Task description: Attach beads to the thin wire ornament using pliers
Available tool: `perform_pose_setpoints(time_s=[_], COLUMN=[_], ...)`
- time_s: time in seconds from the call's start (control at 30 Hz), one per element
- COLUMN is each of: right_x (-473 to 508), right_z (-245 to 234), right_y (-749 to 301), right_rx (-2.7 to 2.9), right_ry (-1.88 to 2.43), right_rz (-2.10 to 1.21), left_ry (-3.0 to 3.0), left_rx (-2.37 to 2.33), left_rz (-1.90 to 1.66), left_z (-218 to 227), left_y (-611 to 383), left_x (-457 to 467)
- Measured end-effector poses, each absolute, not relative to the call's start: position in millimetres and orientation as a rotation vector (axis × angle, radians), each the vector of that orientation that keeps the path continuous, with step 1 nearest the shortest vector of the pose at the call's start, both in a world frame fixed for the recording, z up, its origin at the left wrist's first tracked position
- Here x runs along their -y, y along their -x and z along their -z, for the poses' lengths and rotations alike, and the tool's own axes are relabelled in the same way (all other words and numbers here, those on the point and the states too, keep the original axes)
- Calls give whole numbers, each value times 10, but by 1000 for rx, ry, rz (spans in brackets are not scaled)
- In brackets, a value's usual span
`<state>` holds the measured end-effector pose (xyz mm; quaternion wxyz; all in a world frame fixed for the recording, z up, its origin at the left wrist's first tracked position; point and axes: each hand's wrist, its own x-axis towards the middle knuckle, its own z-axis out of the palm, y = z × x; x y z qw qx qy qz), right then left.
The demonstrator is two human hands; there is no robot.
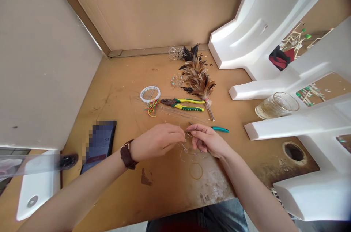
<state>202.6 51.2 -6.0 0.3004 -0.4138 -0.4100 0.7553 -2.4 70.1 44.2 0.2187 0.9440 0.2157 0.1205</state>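
Note:
My left hand (157, 140), with a brown watch strap at the wrist, is pinched on a thin wire piece (189, 149) with small beads on it. My right hand (208, 139) faces it, fingers closed on the same wire piece just above the brown board (123, 78). A rubber band ring (196, 171) lies on the board just below the hands. A teal-handled tool (219, 129) pokes out behind my right hand.
Yellow-and-green pliers (186, 105), a white wire spool (150, 94), coloured wire scraps (151, 108) and a brown feather bundle (197, 76) lie further back. A glass cup (276, 105) lies tipped at the right by white foam blocks (274, 23). A dark phone (100, 144) lies left.

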Motion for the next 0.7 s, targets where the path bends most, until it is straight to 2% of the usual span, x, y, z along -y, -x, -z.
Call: perform_pose_setpoints(time_s=[0.43,0.7], right_x=[-513,-508], right_z=[62,45], right_y=[-2045,-2063], right_rx=[985,974], right_ry=[1034,1027], right_rz=[-2135,-2111], left_ry=[-2990,-2929], left_rx=[-370,-425], left_rz=[-250,-294], left_z=[-452,-447], left_y=[-16,39], left_x=[-589,-591])
